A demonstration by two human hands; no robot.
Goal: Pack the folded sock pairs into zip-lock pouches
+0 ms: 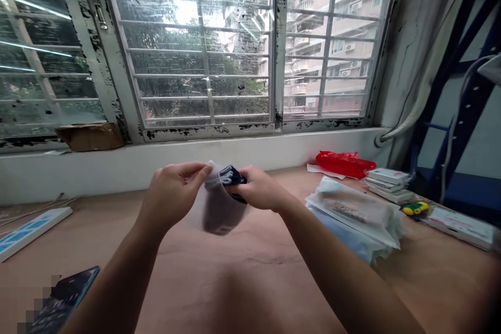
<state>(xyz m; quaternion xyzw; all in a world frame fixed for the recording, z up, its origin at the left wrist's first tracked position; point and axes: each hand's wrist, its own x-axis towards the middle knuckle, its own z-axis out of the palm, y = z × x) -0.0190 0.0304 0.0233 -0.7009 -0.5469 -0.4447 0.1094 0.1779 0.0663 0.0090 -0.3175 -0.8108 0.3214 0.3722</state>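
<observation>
In the head view, my left hand (172, 193) pinches the upper rim of a frosted clear plastic bag (208, 206) between thumb and fingers. A folded dark navy cloth bundle (230, 175) with pale layered edges is partly inside the bag, its upper end sticking out at the mouth. My right hand (260, 188) is closed around that upper end, its fingers at the bag's opening. Through the cloudy plastic the lower part of the cloth shows dark and blurred. Both hands are held above the tabletop, close together.
Stacked plastic bags (348, 214) lie on the brown table (242, 287) at right. Beyond them are a red plastic bag (346, 164), small white boxes (389, 182) and a yellow-black object (415, 209). A power strip (35, 229) and phone (70, 292) lie at left. The windowsill holds a cardboard box (92, 137).
</observation>
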